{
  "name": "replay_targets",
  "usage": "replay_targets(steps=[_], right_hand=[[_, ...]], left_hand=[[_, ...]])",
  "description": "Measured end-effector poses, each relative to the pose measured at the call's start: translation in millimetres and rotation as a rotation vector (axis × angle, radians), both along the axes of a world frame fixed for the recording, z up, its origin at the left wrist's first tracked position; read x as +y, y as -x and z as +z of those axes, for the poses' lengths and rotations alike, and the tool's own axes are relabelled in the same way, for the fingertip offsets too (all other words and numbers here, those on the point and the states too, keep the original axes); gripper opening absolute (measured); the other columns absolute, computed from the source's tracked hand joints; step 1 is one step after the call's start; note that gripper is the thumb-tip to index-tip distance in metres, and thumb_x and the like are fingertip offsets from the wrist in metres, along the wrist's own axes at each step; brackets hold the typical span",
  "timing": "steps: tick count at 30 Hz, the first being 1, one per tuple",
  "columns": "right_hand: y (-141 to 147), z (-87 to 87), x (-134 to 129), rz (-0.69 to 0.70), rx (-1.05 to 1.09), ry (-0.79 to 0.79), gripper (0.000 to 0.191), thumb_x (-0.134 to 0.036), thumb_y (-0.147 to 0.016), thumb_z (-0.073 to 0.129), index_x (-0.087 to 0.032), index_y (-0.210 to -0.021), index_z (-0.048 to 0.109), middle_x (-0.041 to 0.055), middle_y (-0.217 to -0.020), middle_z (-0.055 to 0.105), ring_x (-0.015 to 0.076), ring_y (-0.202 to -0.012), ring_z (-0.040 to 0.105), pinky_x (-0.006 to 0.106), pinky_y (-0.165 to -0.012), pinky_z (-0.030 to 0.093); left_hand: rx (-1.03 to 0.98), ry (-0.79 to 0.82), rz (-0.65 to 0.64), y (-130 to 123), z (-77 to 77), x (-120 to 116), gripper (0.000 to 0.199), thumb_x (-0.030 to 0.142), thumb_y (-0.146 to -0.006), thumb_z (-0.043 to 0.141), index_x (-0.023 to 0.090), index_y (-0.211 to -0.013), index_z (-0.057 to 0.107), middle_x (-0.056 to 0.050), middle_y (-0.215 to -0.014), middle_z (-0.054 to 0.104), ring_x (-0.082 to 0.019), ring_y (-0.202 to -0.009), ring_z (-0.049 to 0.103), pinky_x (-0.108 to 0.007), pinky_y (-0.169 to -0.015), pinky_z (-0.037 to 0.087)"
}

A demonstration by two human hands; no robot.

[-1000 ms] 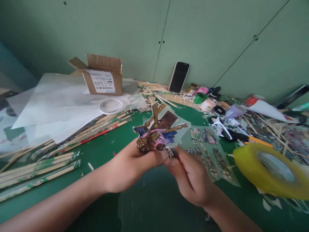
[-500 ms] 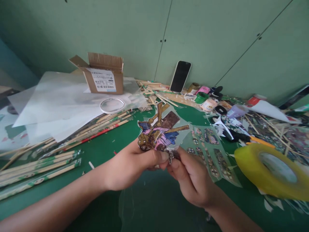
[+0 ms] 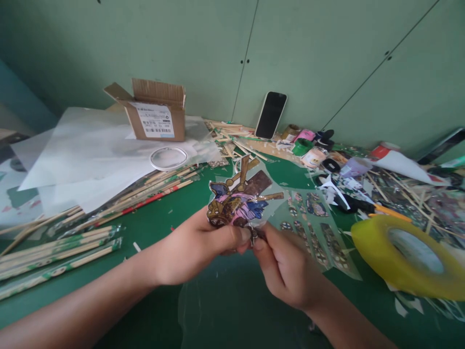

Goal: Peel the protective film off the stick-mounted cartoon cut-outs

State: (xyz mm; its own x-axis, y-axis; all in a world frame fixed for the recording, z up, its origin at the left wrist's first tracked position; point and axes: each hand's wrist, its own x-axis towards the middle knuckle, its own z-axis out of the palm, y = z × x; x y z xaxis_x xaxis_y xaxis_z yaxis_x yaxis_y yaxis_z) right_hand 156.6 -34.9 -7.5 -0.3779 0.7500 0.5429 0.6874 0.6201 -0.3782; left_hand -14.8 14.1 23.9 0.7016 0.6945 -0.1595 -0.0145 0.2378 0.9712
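Note:
A painted paper cutout (image 3: pixel 238 206) in gold, blue, pink and brown, with clear film round it, is held up in front of me. My left hand (image 3: pixel 198 247) is closed on its lower part, thumb on top. At the cutout's bottom edge, my right hand (image 3: pixel 286 261) pinches a small dark piece joined to it; thumb and forefinger meet close to the left thumb. Behind the right hand lies a clear sheet with several painted pieces (image 3: pixel 317 206) on the green table (image 3: pixel 152 320).
A roll of yellow tape (image 3: pixel 378 271) lies at right. Wrapped chopsticks (image 3: pixel 61 252) lie at left near white sheets (image 3: pixel 76 150) and an open cardboard box (image 3: pixel 174 121). A phone (image 3: pixel 271 114) leans on the back wall. Paint jars (image 3: pixel 315 157) and scraps crowd the right.
The cutout's upper strips have tilted slightly. Both hands stay closed at nearly the same place, with the right fingertips shifted a little.

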Motion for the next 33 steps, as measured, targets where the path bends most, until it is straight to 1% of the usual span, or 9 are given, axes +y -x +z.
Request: replay_targets(steps=[5, 10, 15, 20, 24, 29, 33], right_hand=[[0.5, -0.2, 0.3, -0.016, -0.017, -0.011, 0.02, -0.012, -0.09, 0.033, -0.018, -0.082, 0.05, -0.001, -0.052, 0.054, 0.0144, -0.043, 0.05, 0.026, -0.044, 0.034], [0.2, 1.6, -0.1, 0.007, 0.007, -0.016, 0.018, -0.011, -0.09, 0.035, -0.02, -0.082, 0.048, -0.0038, -0.05, 0.049, 0.0123, -0.04, 0.045, 0.024, -0.042, 0.031], [-0.7, 2.4, -0.5, 0.023, 0.003, -0.006, 0.017, -0.011, -0.089, 0.035, -0.021, -0.08, 0.046, -0.0035, -0.05, 0.048, 0.0122, -0.041, 0.044, 0.024, -0.043, 0.031], [-2.4, 1.4, -0.2, 0.01, -0.027, -0.014, 0.017, -0.012, -0.089, 0.034, -0.02, -0.08, 0.046, -0.0041, -0.048, 0.046, 0.0123, -0.04, 0.043, 0.024, -0.042, 0.031], [-2.0, 1.6, 0.0, 0.003, -0.053, -0.036, 0.018, -0.013, -0.089, 0.034, -0.021, -0.079, 0.046, -0.0032, -0.048, 0.048, 0.0135, -0.04, 0.044, 0.025, -0.041, 0.03], [0.8, -0.1, 1.3, -0.032, -0.074, -0.052, 0.019, -0.012, -0.089, 0.033, -0.02, -0.079, 0.046, -0.0027, -0.048, 0.049, 0.0138, -0.04, 0.045, 0.026, -0.041, 0.029], [1.7, -4.1, 3.1, -0.066, -0.047, -0.097, 0.018, -0.01, -0.089, 0.033, -0.019, -0.081, 0.047, -0.0027, -0.049, 0.049, 0.0131, -0.037, 0.043, 0.027, -0.04, 0.027]], left_hand=[[0.006, -0.028, -0.004, 1.6, -0.4, -1.8, 0.014, 0.018, -0.079, 0.053, 0.016, -0.066, 0.051, 0.003, -0.066, 0.048, -0.008, -0.065, 0.043, -0.02, -0.059, 0.036], [-0.033, -0.004, -0.02, -0.1, 0.4, 0.0, 0.017, 0.017, -0.079, 0.051, 0.016, -0.061, 0.049, 0.003, -0.065, 0.047, -0.009, -0.063, 0.041, -0.021, -0.057, 0.034], [-0.05, 0.016, -0.023, -0.2, -0.7, 0.8, 0.015, 0.019, -0.075, 0.052, 0.016, -0.06, 0.051, 0.003, -0.063, 0.046, -0.009, -0.059, 0.038, -0.023, -0.054, 0.031], [-0.062, 0.002, -0.039, -0.1, -1.0, 0.8, 0.018, 0.014, -0.078, 0.05, 0.016, -0.059, 0.049, 0.003, -0.063, 0.045, -0.008, -0.06, 0.037, -0.021, -0.054, 0.031], [-0.019, -0.011, -0.032, 0.5, -0.1, 0.8, 0.018, 0.013, -0.078, 0.05, 0.016, -0.061, 0.05, 0.003, -0.064, 0.047, -0.008, -0.062, 0.041, -0.021, -0.056, 0.034], [0.017, -0.046, -0.018, 1.7, -0.6, 0.0, 0.015, 0.016, -0.08, 0.052, 0.016, -0.066, 0.052, 0.004, -0.066, 0.049, -0.008, -0.064, 0.043, -0.02, -0.059, 0.037], [0.025, -0.095, 0.003, -0.6, 0.1, -1.7, 0.013, 0.02, -0.083, 0.052, 0.017, -0.07, 0.052, 0.003, -0.07, 0.05, -0.009, -0.068, 0.044, -0.02, -0.063, 0.039]])
